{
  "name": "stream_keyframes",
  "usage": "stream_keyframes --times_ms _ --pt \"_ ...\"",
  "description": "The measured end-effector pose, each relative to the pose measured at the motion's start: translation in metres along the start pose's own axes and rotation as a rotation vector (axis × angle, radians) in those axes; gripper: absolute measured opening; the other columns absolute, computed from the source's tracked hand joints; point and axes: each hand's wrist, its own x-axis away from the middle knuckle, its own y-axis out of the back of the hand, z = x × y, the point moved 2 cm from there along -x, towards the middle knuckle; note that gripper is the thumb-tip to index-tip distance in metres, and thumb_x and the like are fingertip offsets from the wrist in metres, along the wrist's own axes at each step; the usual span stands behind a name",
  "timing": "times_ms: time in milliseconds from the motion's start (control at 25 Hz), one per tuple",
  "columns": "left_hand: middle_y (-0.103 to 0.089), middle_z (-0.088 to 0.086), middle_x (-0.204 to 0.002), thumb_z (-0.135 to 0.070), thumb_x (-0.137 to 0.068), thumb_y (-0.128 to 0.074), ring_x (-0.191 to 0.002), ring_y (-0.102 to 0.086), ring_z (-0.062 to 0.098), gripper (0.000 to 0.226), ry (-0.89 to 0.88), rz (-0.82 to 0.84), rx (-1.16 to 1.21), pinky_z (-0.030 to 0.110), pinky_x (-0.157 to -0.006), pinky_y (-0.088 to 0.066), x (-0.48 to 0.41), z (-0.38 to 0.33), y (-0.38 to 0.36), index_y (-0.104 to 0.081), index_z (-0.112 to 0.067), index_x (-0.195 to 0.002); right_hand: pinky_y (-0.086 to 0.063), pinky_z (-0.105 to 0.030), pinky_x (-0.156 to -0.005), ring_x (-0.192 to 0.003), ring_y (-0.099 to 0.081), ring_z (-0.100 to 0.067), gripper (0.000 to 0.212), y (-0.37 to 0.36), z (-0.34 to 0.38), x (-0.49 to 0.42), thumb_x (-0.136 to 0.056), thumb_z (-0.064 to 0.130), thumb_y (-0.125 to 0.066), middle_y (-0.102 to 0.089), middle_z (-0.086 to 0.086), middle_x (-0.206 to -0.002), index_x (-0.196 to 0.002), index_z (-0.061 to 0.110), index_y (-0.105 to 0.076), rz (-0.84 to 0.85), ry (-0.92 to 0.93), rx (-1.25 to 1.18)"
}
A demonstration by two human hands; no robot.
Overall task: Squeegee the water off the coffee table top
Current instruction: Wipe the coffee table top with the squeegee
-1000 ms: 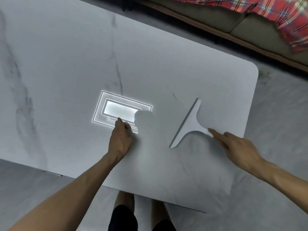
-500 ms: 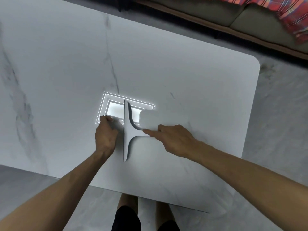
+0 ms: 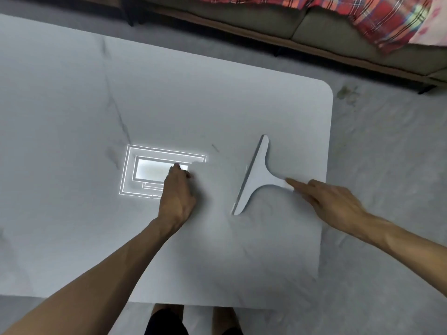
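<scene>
Half a second ago the squeegee (image 3: 255, 176) stood in the middle of the table, just beside the left hand, with its blade running straight away from the person; it now lies well to the right, its blade slanted and its handle pointing toward the right edge. The right hand (image 3: 336, 201) has gone with it and grips the handle end, index finger stretched along it and the other fingers curled, so the hand is closed on the tool. The left hand (image 3: 177, 192) rests on the table with its fingers bunched; whether it holds anything I cannot tell. It sits at the near right corner of a bright reflected rectangle of light (image 3: 160, 174), slightly further right than before. The squeegee looks thin, flat and light, a stiff T-shaped piece, and it should slide easily on a wet, smooth top; the short handle is the natural place to hold it, with steady downward pressure so the long edge stays in contact along its whole length. The coffee table (image 3: 217, 93) is pale marble-patterned with a rounded far right corner; any water on it is too faint to make out. Beyond it stand a sofa (image 3: 314, 22) and a red plaid blanket (image 3: 387, 18).
</scene>
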Motion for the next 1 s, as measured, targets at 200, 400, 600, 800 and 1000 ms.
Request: stream_keyframes --times_ms 200,400,600,800,1000 --pt "-0.027 0.030 -0.149 -0.002 -0.081 -0.045 -0.139 -0.028 0.041 0.047 -0.138 0.255 -0.413 0.043 -0.113 -0.025 -0.010 -0.027 -0.033 -0.041 0.003 -0.128 -0.041 -0.031 -0.078 -0.100 -0.059 -0.033 0.045 0.049 -0.013 -0.096 -0.103 0.033 -0.032 -0.064 -0.008 -0.110 -0.148 0.030 -0.031 -0.333 -0.189 -0.324" --pt "-0.014 0.034 -0.153 -0.016 -0.088 -0.040 -0.143 -0.018 0.043 0.053 -0.187 0.358 -0.653 0.042 -0.116 -0.020 -0.021 -0.027 -0.038 -0.029 0.002 -0.137 -0.038 -0.036 -0.088 -0.119 -0.048 -0.041 0.048 0.066 -0.011 -0.173 -0.101 0.023 -0.033 -0.056 -0.017 -0.132 -0.149 0.022 -0.027 -0.343 -0.345 -0.424" --pt "-0.011 0.037 -0.152 -0.016 -0.088 -0.037 -0.143 -0.016 0.045 0.053 -0.173 0.395 -0.680 0.042 -0.117 -0.018 -0.022 -0.029 -0.038 -0.029 0.003 -0.136 -0.039 -0.031 -0.074 -0.096 -0.062 -0.036 0.048 0.022 -0.004 -0.095 -0.103 0.026 -0.034 -0.066 -0.018 -0.111 -0.150 0.025 -0.026 -0.254 -0.292 -0.316" --pt "-0.007 0.040 -0.152 -0.014 -0.086 -0.034 -0.144 -0.012 0.047 0.054 -0.129 0.411 -0.648 0.044 -0.119 -0.015 -0.025 -0.031 -0.042 -0.028 0.002 -0.138 -0.046 -0.028 -0.062 -0.061 -0.053 -0.012 0.053 -0.017 0.011 0.019 -0.101 0.023 -0.040 -0.061 -0.004 -0.079 -0.152 0.025 -0.024 -0.113 -0.266 -0.276" --pt "-0.006 0.042 -0.151 -0.013 -0.087 -0.034 -0.144 -0.009 0.049 0.052 -0.112 0.406 -0.638 0.046 -0.119 -0.013 -0.027 -0.031 -0.048 -0.030 0.002 -0.136 -0.050 -0.034 -0.079 -0.088 -0.066 -0.034 0.046 0.029 -0.015 -0.022 -0.102 0.022 -0.041 -0.069 -0.021 -0.102 -0.147 0.014 -0.036 -0.275 -0.298 -0.301"
